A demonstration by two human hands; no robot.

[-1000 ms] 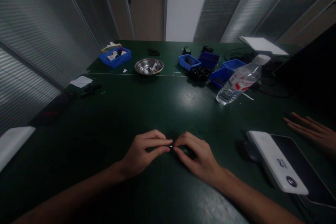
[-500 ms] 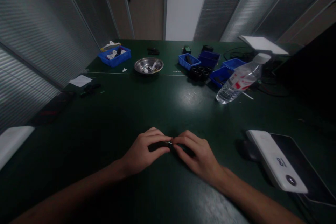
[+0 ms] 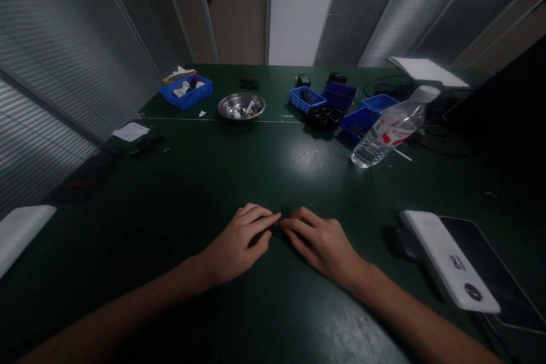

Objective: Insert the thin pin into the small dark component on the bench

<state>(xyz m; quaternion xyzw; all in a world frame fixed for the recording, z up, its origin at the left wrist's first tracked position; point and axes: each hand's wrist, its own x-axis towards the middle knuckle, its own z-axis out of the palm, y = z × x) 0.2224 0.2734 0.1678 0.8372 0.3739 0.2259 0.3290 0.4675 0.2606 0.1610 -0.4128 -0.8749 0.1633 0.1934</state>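
Touching small dk item: R hand, can't tell grip; L hand opp., thumb & fingers parted.

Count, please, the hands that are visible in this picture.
2: the left hand, near the middle, and the right hand, close beside it, both at the green table.

You had a dark green table with a white line across it, a blue basket at upper left, a red-and-white bottle label at right, and, at centre, a small piece that looked blackish, though dimly seen.
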